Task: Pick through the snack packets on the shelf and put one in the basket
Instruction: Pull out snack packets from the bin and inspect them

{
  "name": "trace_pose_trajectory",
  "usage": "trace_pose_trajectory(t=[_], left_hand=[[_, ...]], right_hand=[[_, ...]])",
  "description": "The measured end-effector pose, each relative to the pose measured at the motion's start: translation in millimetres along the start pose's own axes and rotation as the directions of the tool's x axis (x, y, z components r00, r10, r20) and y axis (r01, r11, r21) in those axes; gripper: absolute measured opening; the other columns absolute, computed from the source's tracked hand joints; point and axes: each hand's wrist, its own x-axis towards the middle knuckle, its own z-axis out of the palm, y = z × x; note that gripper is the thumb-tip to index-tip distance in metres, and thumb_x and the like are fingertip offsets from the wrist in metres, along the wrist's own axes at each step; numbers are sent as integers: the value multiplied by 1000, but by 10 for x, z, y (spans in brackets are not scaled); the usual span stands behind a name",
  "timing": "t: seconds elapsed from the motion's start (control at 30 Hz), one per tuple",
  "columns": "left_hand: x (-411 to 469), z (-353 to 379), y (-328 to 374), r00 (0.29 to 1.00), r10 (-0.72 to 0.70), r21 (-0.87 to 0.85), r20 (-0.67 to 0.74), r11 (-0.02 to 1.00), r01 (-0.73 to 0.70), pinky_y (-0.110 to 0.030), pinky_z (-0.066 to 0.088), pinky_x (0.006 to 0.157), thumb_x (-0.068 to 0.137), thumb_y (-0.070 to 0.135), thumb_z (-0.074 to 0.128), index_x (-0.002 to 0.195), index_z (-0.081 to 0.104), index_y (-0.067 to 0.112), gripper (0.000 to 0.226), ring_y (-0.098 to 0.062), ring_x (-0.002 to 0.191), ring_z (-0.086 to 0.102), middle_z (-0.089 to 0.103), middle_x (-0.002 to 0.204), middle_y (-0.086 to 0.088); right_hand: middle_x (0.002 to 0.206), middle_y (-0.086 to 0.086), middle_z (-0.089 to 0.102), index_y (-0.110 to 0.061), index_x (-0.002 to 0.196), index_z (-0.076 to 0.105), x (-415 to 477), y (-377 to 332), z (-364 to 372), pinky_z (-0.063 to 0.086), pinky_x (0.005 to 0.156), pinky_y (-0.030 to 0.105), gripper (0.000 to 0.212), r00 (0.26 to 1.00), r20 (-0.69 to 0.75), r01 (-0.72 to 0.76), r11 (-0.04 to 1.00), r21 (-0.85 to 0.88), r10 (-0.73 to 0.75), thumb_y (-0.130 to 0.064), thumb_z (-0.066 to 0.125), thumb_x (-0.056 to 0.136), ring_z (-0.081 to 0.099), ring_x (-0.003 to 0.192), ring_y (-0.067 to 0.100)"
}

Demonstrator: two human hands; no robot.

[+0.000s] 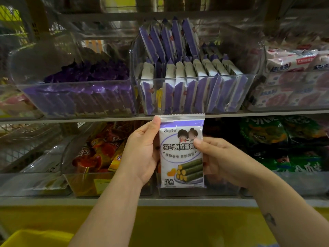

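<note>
Packet between left hand, right hand

Middle clear bin: top open; purple-and-white packets stand tightly in 2 rows, with 1 narrow gap at front left.
Upper rail: close overhead.
Shelf edge: juts between tiers.
Lower centre bin: screened by left hand, right hand and held packet.
Yellow basket: open above.

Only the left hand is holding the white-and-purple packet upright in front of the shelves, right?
Not quite: the head view shows both the left hand and the right hand holding the white-and-purple packet upright in front of the shelves.
</note>
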Motion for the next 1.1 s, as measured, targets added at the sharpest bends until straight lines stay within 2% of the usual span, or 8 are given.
trace_pose_trajectory(t=[0.23, 0.33, 0.5, 0.6, 0.7, 0.8, 0.9, 1.1], left_hand=[[-68, -166, 114, 861, -384, 234, 333, 919, 319, -34, 60, 71, 81, 33, 63, 124, 66, 17, 46, -22, 97, 71, 68, 122, -13], [-78, -177, 108, 829, -426, 226, 363, 903, 365, -43, 58, 81, 85, 30, 60, 124, 65, 14, 43, -27, 105, 70, 67, 124, -15], [-95, -168, 105, 817, -445, 190, 367, 895, 402, -34, 62, 67, 87, 28, 56, 129, 60, 13, 45, -24, 100, 72, 68, 123, -15], [-84, -174, 78, 825, -444, 208, 350, 895, 394, -38, 60, 76, 87, 29, 56, 128, 61, 14, 44, -24, 102, 71, 68, 122, -13], [-75, -135, 57, 873, -372, 212, 316, 924, 317, -41, 60, 75, 87, 27, 57, 126, 60, 17, 41, -22, 100, 71, 71, 117, -9], [-59, -50, 29, 991, -4, 384, 136, 922, -50, -29, 60, 68, 91, 12, 60, 113, 62, 28, 27, -11, 95, 72, 73, 103, 9], [-78, 5, 41, 895, 412, 662, 173, 624, -415, -18, 54, 78, 94, 6, 59, 101, 64, 37, 33, -5, 99, 66, 67, 103, 13], [-157, 67, 54, 924, 259, 659, 282, 648, -383, -34, 47, 104, 89, 39, 60, 133, 54, 39, 45, -4, 130, 46, 47, 138, 17]], right_hand=[[127, 10, 65, -27, 127, 57, -70, -94, -75, 57, 80, 51, 48, 1000, -12, -7, 989, 150, 9, -53, 50, 87, 64, 114, 32], [125, 11, 67, -25, 128, 57, -97, -104, -75, 57, 79, 54, 48, 998, -15, -64, 981, 182, 68, -52, 44, 89, 65, 113, 33], [120, 12, 69, -23, 127, 57, -98, -97, -62, 59, 75, 45, 52, 990, -24, -131, 968, 212, 139, -54, 44, 87, 67, 109, 31], [120, 11, 69, -22, 128, 56, -85, -96, -53, 59, 75, 43, 54, 989, -40, -128, 966, 224, 140, -54, 45, 86, 67, 108, 31], [122, 10, 68, -22, 130, 55, -80, -93, -44, 59, 79, 45, 55, 995, -71, -61, 978, 198, 76, -53, 44, 86, 66, 110, 31], [125, 7, 67, -23, 133, 50, -71, -127, -14, 58, 78, 44, 52, 989, -135, 75, 989, 131, -57, -49, 45, 88, 66, 112, 29], [125, 6, 67, -21, 132, 49, -63, -176, 29, 59, 74, 38, 48, 975, -160, 178, 975, 131, -157, -42, 47, 89, 66, 111, 26], [129, 7, 64, -29, 138, 49, -79, -214, 80, 58, 78, 34, 43, 971, -51, 236, 962, 136, -232, -37, 45, 96, 63, 116, 24]])
